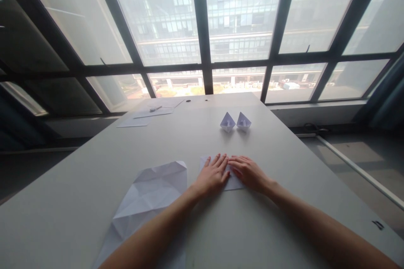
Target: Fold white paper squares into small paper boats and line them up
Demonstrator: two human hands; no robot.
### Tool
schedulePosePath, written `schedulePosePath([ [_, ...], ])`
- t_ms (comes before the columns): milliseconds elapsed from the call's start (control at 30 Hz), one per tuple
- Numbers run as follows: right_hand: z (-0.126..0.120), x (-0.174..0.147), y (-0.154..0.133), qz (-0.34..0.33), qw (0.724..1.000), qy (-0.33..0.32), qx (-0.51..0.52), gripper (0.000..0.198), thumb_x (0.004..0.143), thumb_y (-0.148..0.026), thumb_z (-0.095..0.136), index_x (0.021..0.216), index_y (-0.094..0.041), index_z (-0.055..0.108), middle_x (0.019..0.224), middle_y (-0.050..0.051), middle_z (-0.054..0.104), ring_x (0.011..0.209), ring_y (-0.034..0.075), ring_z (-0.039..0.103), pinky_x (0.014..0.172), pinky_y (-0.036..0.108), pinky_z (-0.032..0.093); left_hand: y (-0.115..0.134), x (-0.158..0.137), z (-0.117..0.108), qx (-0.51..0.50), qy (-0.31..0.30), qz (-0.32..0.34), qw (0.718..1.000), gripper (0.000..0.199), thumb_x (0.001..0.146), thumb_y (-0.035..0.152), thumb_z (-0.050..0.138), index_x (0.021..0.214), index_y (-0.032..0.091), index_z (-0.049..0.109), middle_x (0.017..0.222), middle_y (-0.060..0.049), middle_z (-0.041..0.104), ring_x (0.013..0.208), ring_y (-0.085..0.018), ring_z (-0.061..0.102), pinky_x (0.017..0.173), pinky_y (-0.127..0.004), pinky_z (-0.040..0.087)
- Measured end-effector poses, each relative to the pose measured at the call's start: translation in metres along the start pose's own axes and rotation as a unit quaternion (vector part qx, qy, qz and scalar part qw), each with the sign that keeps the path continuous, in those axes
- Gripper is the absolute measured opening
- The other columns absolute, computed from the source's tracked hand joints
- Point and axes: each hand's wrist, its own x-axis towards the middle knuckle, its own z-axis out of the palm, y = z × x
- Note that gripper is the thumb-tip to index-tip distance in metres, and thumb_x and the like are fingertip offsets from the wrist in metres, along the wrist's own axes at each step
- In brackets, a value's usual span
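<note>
A small folded sheet of white paper lies flat on the table under both hands. My left hand rests on it palm down, fingers stretched out and slightly spread. From the other side my right hand presses on the paper's upper right part, its fingers extended and close together, fingertips near those of the left. The hands cover most of the sheet, so its folds are hidden. Beyond them stand two folded paper boats, side by side. A larger creased sheet lies left of my left hand, partly beneath the forearm.
The white table reaches to a window wall with dark frames. At the far left of the table are flat paper sheets with a small, indistinct object on top. A dark mark shows near the right edge.
</note>
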Motion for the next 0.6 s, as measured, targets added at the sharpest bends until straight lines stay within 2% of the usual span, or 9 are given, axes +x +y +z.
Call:
schedulePosePath([
  [100,-0.001,-0.002,0.002,0.012,0.998,-0.061,0.01,0.049,0.1,-0.033,0.045,0.148,-0.025,0.042,0.151,0.009,0.045,0.14,0.024,0.039,0.117,0.048,0.027,-0.003,0.001,0.0,-0.006,0.005,-0.024,1.0,0.061,0.101,0.049,0.028,0.156,0.02,0.025,0.162,-0.005,0.02,0.15,-0.026,0.016,0.12,-0.052,0.014],
  [233,-0.004,-0.005,0.002,0.023,0.993,-0.115,-0.003,0.063,0.1,-0.052,0.039,0.155,-0.024,0.026,0.158,0.01,0.028,0.147,0.026,0.025,0.12,0.053,0.012,-0.007,0.002,0.001,-0.005,0.01,-0.04,0.999,0.062,0.1,0.049,0.03,0.156,0.02,0.025,0.162,-0.005,0.021,0.15,-0.028,0.015,0.12,-0.051,0.015],
  [433,-0.002,-0.013,-0.004,0.066,0.992,-0.104,-0.043,0.072,0.098,-0.061,0.034,0.155,-0.018,0.026,0.159,0.015,0.025,0.148,0.029,0.021,0.119,0.058,0.004,-0.012,0.005,0.004,0.002,0.018,-0.047,0.999,0.063,0.1,0.049,0.029,0.155,0.018,0.026,0.162,-0.006,0.022,0.15,-0.028,0.016,0.12,-0.049,0.015],
  [600,0.0,-0.015,-0.006,0.097,0.991,-0.078,-0.044,0.066,0.1,-0.058,0.033,0.151,-0.016,0.036,0.156,0.017,0.032,0.146,0.028,0.026,0.119,0.058,0.007,-0.013,0.005,0.006,0.002,0.023,-0.045,0.999,0.064,0.1,0.05,0.029,0.156,0.018,0.025,0.162,-0.006,0.021,0.15,-0.027,0.015,0.12,-0.049,0.015],
])
